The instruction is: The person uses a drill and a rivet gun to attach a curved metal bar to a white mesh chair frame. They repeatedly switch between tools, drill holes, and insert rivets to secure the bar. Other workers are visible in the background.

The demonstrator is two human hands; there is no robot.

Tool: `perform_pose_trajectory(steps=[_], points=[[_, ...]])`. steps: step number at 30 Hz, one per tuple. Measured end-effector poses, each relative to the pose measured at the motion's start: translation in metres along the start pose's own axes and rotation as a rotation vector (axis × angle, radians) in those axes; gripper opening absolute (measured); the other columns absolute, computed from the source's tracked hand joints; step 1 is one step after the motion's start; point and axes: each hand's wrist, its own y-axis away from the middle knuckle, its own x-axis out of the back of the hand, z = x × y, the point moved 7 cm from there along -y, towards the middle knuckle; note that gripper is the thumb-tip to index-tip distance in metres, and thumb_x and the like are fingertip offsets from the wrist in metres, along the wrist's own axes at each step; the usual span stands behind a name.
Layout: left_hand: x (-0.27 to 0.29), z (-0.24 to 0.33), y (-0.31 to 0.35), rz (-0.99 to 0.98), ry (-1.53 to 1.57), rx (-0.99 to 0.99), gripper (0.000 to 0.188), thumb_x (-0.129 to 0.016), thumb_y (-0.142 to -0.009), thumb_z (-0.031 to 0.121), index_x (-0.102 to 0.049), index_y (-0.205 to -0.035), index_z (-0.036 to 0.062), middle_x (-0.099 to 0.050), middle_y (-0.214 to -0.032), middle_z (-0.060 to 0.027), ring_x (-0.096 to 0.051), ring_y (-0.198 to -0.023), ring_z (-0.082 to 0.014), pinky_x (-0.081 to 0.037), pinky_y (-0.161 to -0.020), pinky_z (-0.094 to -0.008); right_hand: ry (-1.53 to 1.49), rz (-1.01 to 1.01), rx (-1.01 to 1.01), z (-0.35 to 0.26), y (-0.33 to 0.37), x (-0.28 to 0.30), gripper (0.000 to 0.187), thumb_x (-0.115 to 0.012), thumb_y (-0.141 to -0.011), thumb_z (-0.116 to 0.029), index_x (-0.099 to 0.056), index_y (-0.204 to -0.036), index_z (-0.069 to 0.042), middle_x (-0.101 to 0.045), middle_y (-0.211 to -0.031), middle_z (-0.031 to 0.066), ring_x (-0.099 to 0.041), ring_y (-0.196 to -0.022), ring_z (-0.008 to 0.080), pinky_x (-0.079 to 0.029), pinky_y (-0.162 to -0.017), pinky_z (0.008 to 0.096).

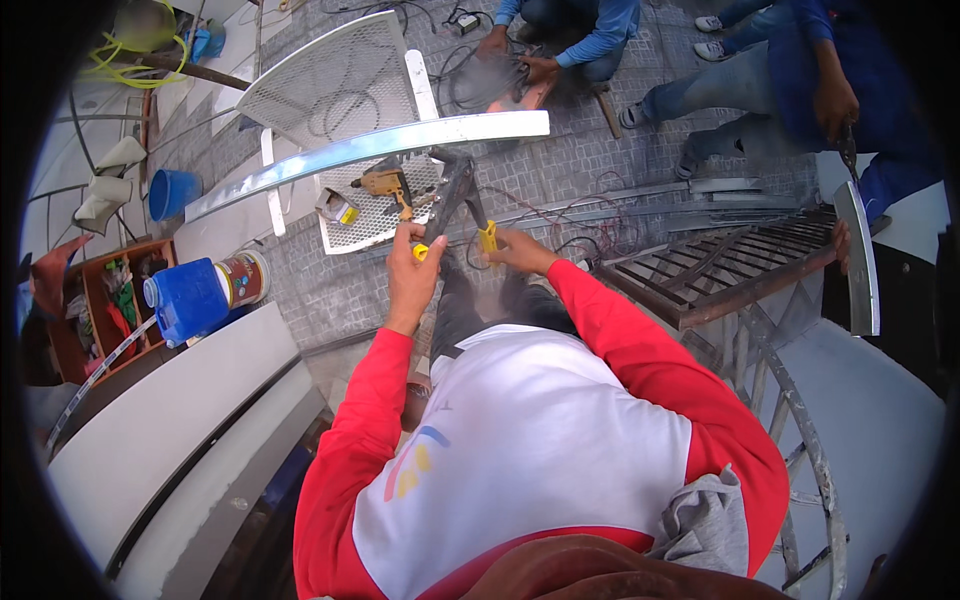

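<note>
A dark two-handled stud crimper [458, 178] with yellow grips is held out in front of me, its handles spread apart. My left hand [410, 283] is closed round one handle by its yellow end. The other yellow grip is in my right hand [525, 251], fingers wrapped on it. The crimper's head is up against the near edge of a long pale metal channel [380, 141], which lies across a white mesh metal chair [320, 92]. Whether its jaws bite on the channel, I cannot tell. A yellow cordless drill [388, 184] rests on the chair's mesh, left of the crimper.
A blue jerrycan [188, 302], a paint bucket [243, 278] and a blue bucket [174, 193] stand left. At right is a rusty metal grille [735, 262]. One co-worker [590, 35] crouches ahead; another person [840, 85] at right holds a metal strip [857, 262]. Cables cover the paving.
</note>
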Motion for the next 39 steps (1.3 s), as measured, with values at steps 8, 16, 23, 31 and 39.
perform_pose_trajectory(steps=[8,16,23,31,39], points=[[0.015,-0.026,-0.006,0.167,-0.296,-0.247,0.029,-0.070,-0.100,0.022,-0.054,-0.110,-0.0003,-0.065,-0.093,-0.0114,-0.065,-0.066,-0.0171,-0.050,-0.055,-0.0302,-0.020,-0.231,0.333,-0.030,-0.017,-0.058,0.040,-0.083,-0.086,-0.028,-0.072,-0.116,-0.004,-0.071,-0.110,0.0117,-0.067,-0.102,0.0226,-0.052,-0.091,0.0358],[0.051,-0.221,0.021,0.102,0.375,0.610,0.036,-0.063,-0.104,0.025,-0.043,-0.121,0.0013,-0.059,-0.097,-0.0146,-0.074,-0.066,-0.0259,-0.054,-0.047,-0.0336,0.319,-0.169,-0.122,0.127,0.004,-0.026,0.037,-0.076,-0.093,-0.024,-0.072,-0.123,-0.004,-0.076,-0.110,0.0099,-0.071,-0.101,0.0212,-0.054,-0.092,0.0354],[0.123,-0.396,-0.065,0.175,0.072,0.734,0.043,-0.070,-0.098,0.020,-0.045,-0.125,-0.0022,-0.064,-0.101,-0.0189,-0.067,-0.055,-0.0233,-0.053,-0.044,-0.0354,-0.077,0.209,-0.722,0.237,0.116,0.007,0.029,-0.073,-0.096,-0.028,-0.073,-0.118,-0.010,-0.071,-0.095,-0.0008,-0.068,-0.085,0.0113,-0.048,-0.069,0.0281],[0.124,-0.545,-0.214,0.334,-0.177,0.675,0.035,-0.075,-0.093,0.019,-0.055,-0.110,-0.0043,-0.069,-0.100,-0.0249,-0.073,-0.089,-0.0384,-0.057,-0.078,-0.0450,-0.095,0.154,-0.839,0.198,0.079,-0.075,0.031,-0.074,-0.097,-0.024,-0.071,-0.122,-0.005,-0.074,-0.101,0.0068,-0.069,-0.090,0.0165,-0.053,-0.079,0.0318],[0.116,-0.598,-0.208,0.212,-0.314,0.699,0.041,-0.077,-0.087,0.014,-0.059,-0.121,-0.0005,-0.071,-0.115,-0.0245,-0.068,-0.110,-0.0404,-0.053,-0.096,-0.0465,0.217,0.171,-0.450,0.083,-0.095,-0.079,0.035,-0.074,-0.094,-0.019,-0.069,-0.126,-0.006,-0.072,-0.113,0.0104,-0.068,-0.102,0.0231,-0.053,-0.090,0.0362]])
